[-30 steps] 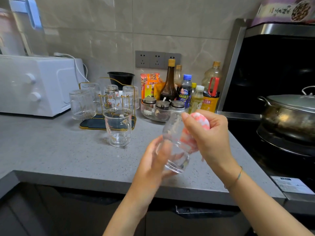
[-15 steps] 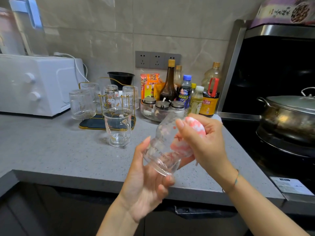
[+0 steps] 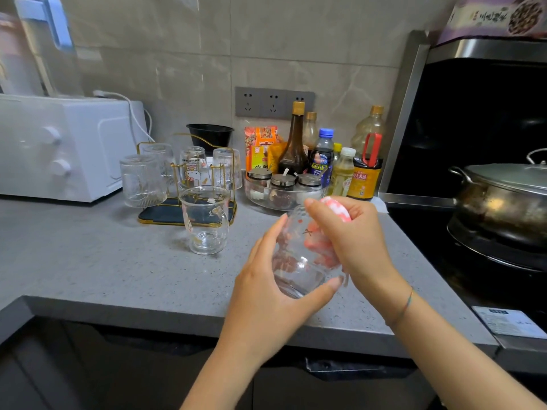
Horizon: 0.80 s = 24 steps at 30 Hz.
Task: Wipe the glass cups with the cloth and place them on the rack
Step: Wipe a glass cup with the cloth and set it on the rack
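Nearest to us, our left hand [image 3: 266, 294] wraps fingers and thumb round the base of a clear glass cup [image 3: 299, 261]. The cup is held tilted in the air over the front of the counter [image 3: 103, 261], its mouth toward one o'clock. Our right hand [image 3: 355, 241] meets it from three o'clock, fingers closed on the bunched pink-and-white cloth [image 3: 337, 208], part of which is pushed into the cup. We judge this to be the wiping step for this cup, with the placing left to do.

At ten o'clock from the held cup, a second cup [image 3: 205, 220] with a handle stands upright on the counter, just in front of the rack [image 3: 165, 213]. We take it as waiting its turn, though nothing shows whether it has been wiped. Farther on, at eleven o'clock, four upturned glasses [image 3: 194, 167] sit at the gold-wire rack, so most of the job looks done and two cups remain.

The right hand covers the held cup's rim, and glare on the glass blurs how deep the cloth goes. We cannot tell whether the leftmost upturned glass rests on the rack's tray or just beside it. Nor can we tell whether free pegs remain behind the glasses.
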Available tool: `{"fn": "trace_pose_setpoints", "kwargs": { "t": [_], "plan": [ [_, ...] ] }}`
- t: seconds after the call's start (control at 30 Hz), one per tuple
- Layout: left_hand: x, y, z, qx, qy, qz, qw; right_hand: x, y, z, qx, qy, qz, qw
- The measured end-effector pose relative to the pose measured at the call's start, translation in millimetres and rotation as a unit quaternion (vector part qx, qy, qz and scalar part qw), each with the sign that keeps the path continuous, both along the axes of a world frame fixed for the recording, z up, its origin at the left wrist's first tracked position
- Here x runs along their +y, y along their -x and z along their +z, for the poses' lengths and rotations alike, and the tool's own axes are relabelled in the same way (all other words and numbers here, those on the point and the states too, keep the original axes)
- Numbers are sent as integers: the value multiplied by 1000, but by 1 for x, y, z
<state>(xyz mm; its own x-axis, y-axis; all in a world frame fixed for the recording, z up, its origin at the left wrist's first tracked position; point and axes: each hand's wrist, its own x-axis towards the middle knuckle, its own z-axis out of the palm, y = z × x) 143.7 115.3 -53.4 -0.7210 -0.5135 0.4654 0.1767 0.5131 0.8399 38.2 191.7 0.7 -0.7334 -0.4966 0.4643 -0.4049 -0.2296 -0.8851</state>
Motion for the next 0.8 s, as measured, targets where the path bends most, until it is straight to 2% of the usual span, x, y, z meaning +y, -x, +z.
{"fn": "trace_pose_setpoints", "kwargs": {
  "t": [0.07,0.13,0.23,0.3,0.37,0.4,0.43,0.5,0.53,0.57,0.63,0.67,0.7,0.8],
  "plan": [
    [-2,1,2,30,-51,-43,997,-1,2,1,26,7,5,1000],
    [-2,0,8,62,-148,-141,977,-1,4,1,37,20,24,999],
    [-6,-3,11,54,-360,-253,896,0,5,-2,43,58,79,994],
    [-9,-2,10,30,-484,-344,804,1,4,-6,49,86,97,990],
    [-12,0,9,5,-605,-463,648,0,3,-9,48,94,100,989],
    [-13,2,6,0,-636,-502,586,-1,3,-10,46,97,91,990],
    [-14,3,3,2,-647,-512,565,-2,3,-11,34,102,81,991],
    [-18,7,-4,4,-651,-487,582,-4,4,-11,-40,117,60,991],
    [-18,8,-7,6,-650,-464,602,-5,8,-11,-94,125,53,986],
    [-19,8,-8,7,-637,-429,640,-5,13,-11,-143,131,45,980],
    [-19,7,-9,14,-587,-319,744,-4,27,-11,-199,114,16,973],
    [-19,7,-10,20,-570,-268,776,-2,34,-13,-212,84,-1,974],
    [-20,7,-11,28,-562,-228,795,-1,42,-17,-221,43,-16,974],
    [-27,10,-23,52,-564,-167,807,-1,61,-41,-251,-77,-2,965]
  ]
}}
